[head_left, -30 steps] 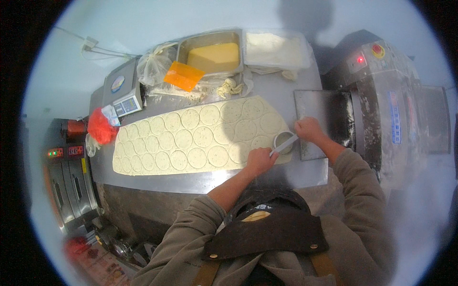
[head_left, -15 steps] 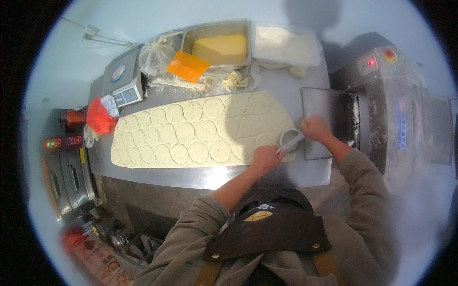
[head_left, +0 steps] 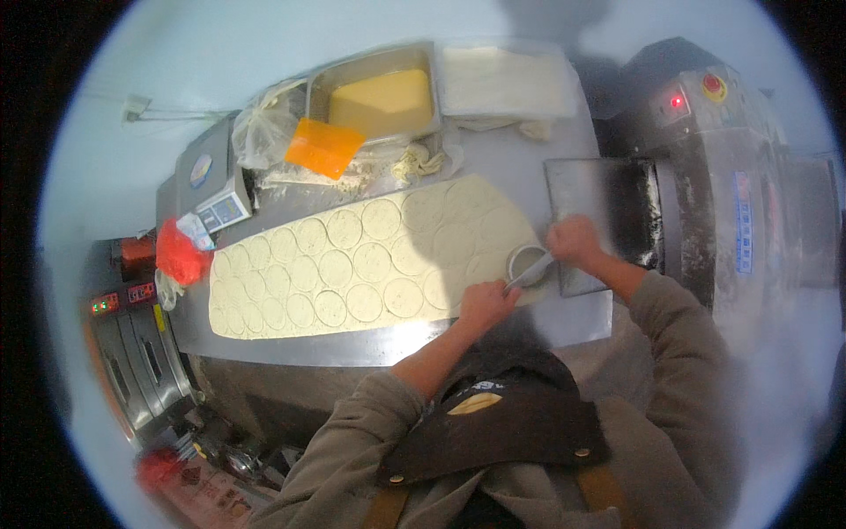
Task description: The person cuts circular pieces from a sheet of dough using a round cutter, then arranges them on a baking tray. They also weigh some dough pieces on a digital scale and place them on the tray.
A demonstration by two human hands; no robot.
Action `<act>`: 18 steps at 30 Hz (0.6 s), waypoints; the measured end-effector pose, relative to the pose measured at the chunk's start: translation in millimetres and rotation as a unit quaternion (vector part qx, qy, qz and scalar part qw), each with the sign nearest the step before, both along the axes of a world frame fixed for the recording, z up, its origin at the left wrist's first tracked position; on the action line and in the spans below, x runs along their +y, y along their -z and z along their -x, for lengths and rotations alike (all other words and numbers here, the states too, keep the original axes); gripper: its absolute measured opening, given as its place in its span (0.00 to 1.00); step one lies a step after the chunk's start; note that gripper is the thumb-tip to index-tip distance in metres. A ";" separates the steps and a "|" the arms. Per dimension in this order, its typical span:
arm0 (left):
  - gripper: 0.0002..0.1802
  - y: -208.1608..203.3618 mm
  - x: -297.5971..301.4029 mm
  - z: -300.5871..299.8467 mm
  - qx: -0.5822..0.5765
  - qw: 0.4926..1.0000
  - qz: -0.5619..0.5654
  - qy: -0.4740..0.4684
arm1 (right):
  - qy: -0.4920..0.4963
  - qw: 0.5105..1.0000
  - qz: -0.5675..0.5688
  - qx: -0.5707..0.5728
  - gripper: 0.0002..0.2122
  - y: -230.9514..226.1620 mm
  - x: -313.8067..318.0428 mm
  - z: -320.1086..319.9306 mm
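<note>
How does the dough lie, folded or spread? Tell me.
Spread: the dough lies in one flat sheet across the table, rows of circles showing.

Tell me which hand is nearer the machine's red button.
Right. The right hand is left of the red button, below it in the picture; the left hand, at the cutter handle, is farther left and lower.

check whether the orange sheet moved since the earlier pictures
No, neither way: the orange sheet still lies by the near left corner of the metal pan.
</note>
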State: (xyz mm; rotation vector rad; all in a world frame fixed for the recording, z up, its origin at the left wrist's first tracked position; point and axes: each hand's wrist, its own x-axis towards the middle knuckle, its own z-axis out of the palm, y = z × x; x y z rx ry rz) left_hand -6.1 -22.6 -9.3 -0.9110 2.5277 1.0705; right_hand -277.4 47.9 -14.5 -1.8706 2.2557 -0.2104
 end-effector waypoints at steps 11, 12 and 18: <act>0.27 8.7 -0.1 -0.6 0.078 0.996 0.042 -0.002 | -0.007 1.000 0.006 0.016 0.15 12.1 -0.7 1.0; 0.27 7.1 1.5 -2.8 0.063 0.997 0.049 0.004 | -0.002 0.999 -0.039 0.016 0.16 9.1 -0.6 -0.7; 0.29 -4.1 4.5 -4.8 0.036 0.999 0.032 0.008 | 0.014 0.994 -0.107 0.010 0.19 -11.6 -0.4 -5.7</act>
